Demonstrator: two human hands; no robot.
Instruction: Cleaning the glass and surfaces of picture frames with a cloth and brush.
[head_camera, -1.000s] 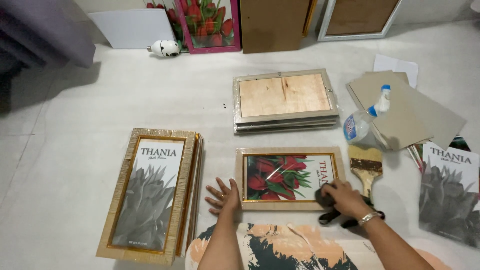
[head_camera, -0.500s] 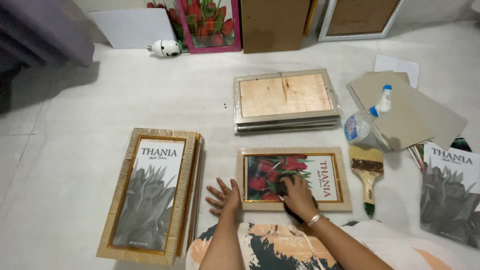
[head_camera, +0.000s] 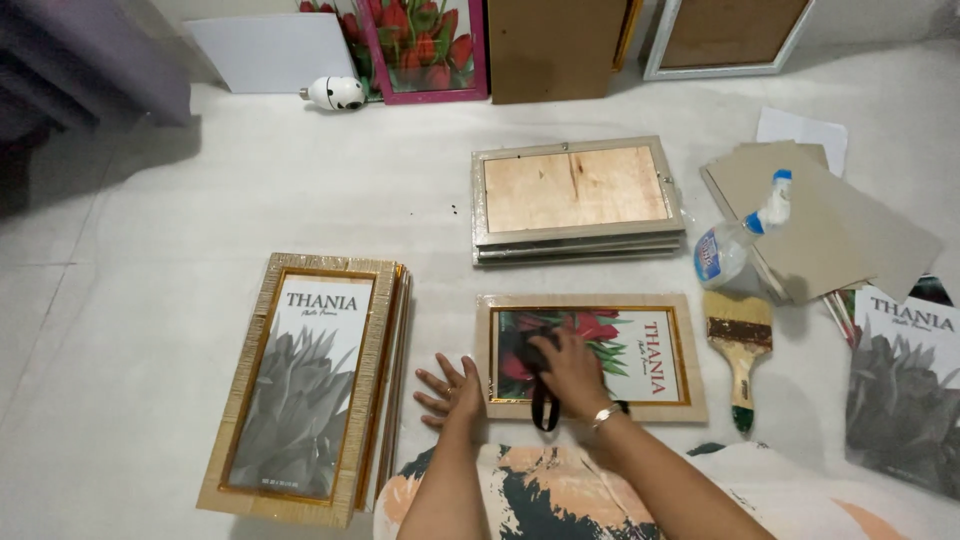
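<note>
A frame (head_camera: 640, 318) with a red-flower print lies flat on the floor (head_camera: 200, 200). Its left edge is pressed by the left hand (head_camera: 452, 390), fingers spread flat, nothing gripped. A dark cloth (head_camera: 538, 365) is gripped by the closed fingers of the right hand (head_camera: 572, 372) on the glass. A brush (head_camera: 738, 345) lies just right of the frame.

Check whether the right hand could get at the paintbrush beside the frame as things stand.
Probably yes: the paintbrush lies in the open just right of the frame, nothing over it, though the right hand holds a dark cloth.

Gold-edged tulip picture frame (head_camera: 640, 355) lies flat, dark cloth (head_camera: 537, 362) on its glass.
</note>
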